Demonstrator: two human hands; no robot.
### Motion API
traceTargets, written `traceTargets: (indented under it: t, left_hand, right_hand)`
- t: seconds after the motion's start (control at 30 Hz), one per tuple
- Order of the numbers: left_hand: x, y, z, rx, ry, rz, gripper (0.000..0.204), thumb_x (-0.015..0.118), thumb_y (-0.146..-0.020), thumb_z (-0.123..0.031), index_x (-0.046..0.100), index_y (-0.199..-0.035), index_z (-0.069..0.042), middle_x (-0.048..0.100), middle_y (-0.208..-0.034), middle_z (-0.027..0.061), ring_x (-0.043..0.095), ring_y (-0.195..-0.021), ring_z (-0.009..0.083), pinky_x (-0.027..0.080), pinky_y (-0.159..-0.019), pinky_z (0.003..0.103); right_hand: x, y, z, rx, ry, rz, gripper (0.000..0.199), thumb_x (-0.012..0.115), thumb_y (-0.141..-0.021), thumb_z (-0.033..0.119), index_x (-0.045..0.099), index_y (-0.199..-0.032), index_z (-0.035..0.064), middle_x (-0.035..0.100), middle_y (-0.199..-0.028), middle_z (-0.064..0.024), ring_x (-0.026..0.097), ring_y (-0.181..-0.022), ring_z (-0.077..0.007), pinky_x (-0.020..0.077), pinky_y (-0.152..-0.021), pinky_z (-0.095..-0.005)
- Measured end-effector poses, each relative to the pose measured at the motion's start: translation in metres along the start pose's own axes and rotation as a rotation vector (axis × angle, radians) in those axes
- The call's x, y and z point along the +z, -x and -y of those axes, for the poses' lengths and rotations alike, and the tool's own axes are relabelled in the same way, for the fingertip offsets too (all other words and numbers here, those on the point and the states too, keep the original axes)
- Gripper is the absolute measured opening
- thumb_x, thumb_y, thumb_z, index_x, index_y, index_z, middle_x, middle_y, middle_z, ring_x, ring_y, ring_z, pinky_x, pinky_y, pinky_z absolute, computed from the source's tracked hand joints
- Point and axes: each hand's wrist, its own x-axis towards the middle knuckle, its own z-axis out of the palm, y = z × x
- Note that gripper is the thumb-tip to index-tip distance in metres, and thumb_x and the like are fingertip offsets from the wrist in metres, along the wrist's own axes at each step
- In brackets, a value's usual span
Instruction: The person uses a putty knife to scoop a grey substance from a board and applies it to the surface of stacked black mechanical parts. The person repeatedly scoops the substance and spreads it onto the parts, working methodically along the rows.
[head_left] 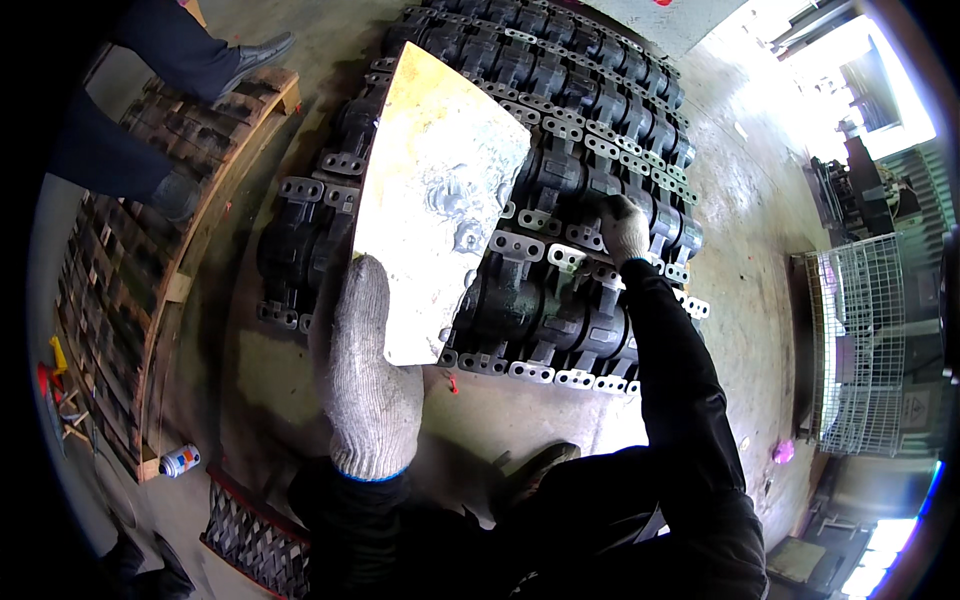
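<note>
A pale board [420,180], smeared with grey on its face, is raised above the left part of the rows of black metal parts [510,300]. The gloved left hand [375,390] grips its near end, thumb on top. The gloved right hand [624,232], well apart from the left, is over the right side of the metal parts, fingers curled; whether they hold anything I cannot tell. Left of the metal parts is a wooden pallet [165,330], with another person's shoe [262,58] near its far end and a spray can [180,461] by its near corner. Right of the metal parts stands a wire cage [862,345].
</note>
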Motion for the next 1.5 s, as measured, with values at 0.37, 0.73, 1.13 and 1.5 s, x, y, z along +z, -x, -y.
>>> traceTargets:
  t: [0.37, 0.73, 1.13, 1.5]
  left_hand:
    - [-0.003, 0.000, 0.000, 0.005, 0.018, -0.007, 0.044, 0.056, -0.104, -0.018, 0.051, -0.145, -0.001, 0.058, -0.142, 0.0120, 0.057, -0.131, 0.0236, 0.044, -0.111, 0.040]
    - [-0.005, -0.002, 0.002, 0.003, -0.005, -0.027, 0.044, 0.058, -0.104, -0.017, 0.052, -0.143, 0.001, 0.058, -0.141, 0.0141, 0.058, -0.129, 0.0235, 0.047, -0.109, 0.039]
    - [0.003, 0.001, -0.002, -0.019, 0.016, 0.119, 0.044, 0.053, -0.106, -0.018, 0.049, -0.145, 0.002, 0.059, -0.139, 0.0172, 0.060, -0.126, 0.0258, 0.049, -0.108, 0.042]
    - [-0.001, 0.000, 0.002, 0.036, -0.004, -0.009, 0.047, 0.057, -0.104, -0.019, 0.049, -0.146, 0.002, 0.057, -0.143, 0.0149, 0.056, -0.131, 0.0225, 0.044, -0.112, 0.039]
  right_hand:
    - [-0.007, -0.005, 0.029, 0.047, 0.214, 0.005, 0.021, 0.067, -0.090, 0.028, 0.075, -0.096, 0.0082, 0.067, -0.095, -0.0237, 0.066, -0.091, -0.0444, 0.0535, -0.078, -0.0511]
    - [-0.014, -0.007, 0.041, 0.040, 0.335, 0.140, 0.027, 0.065, -0.092, 0.032, 0.071, -0.093, 0.0057, 0.067, -0.101, -0.0225, 0.068, -0.092, -0.0435, 0.0552, -0.079, -0.0516]
    - [-0.008, -0.007, 0.036, -0.015, 0.432, 0.136, 0.027, 0.065, -0.091, 0.034, 0.071, -0.088, 0.0084, 0.068, -0.096, -0.0205, 0.068, -0.087, -0.0426, 0.0541, -0.074, -0.0525]
    - [-0.016, -0.008, 0.043, 0.003, 0.349, 0.107, 0.023, 0.064, -0.091, 0.029, 0.073, -0.090, 0.0081, 0.067, -0.100, -0.0213, 0.068, -0.090, -0.0425, 0.0555, -0.078, -0.0509]
